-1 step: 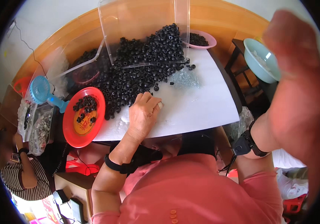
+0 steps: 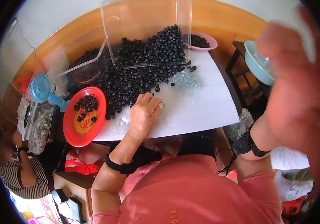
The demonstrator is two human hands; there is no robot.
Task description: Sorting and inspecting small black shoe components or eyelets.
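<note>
Centrally, a white tabletop [image 2: 204, 108] is seen, its far edge met by a curved wooden surround [image 2: 219, 15] and a pale wall at the upper left of the frame. A large heap of small black ring-shaped parts [image 2: 137, 74] is spread over the upper middle of the tabletop, partly enclosed by a clear plastic bin [image 2: 145, 22] tipped on its side. A scatter of small clear pieces [image 2: 184, 80] lies just to the right of the heap.

The left hand [image 2: 143, 115] is laid palm down on the tabletop at the near edge of the heap, fingers loosely curled and close together, touching or just beside the nearest black parts; whether a part is pinched under the fingertips cannot be told. The right hand [image 2: 298, 97] is raised close to the camera at the right of the frame, blurred, fingers spread wide, with nothing seen in it. A dark band is worn on each wrist.

A red plate [image 2: 70, 130] with a few black parts on it sits at the left edge of the tabletop, near the left hand. A blue handheld fan [image 2: 42, 89] stands beyond the plate at the left. A pink bowl [image 2: 208, 44] holding black parts rests at the far right corner, and a pale blue bowl [image 2: 255, 61] is placed on a dark stool off the tabletop at the upper right. Another person in a striped top [image 2: 25, 179] is seated at the lower left.
</note>
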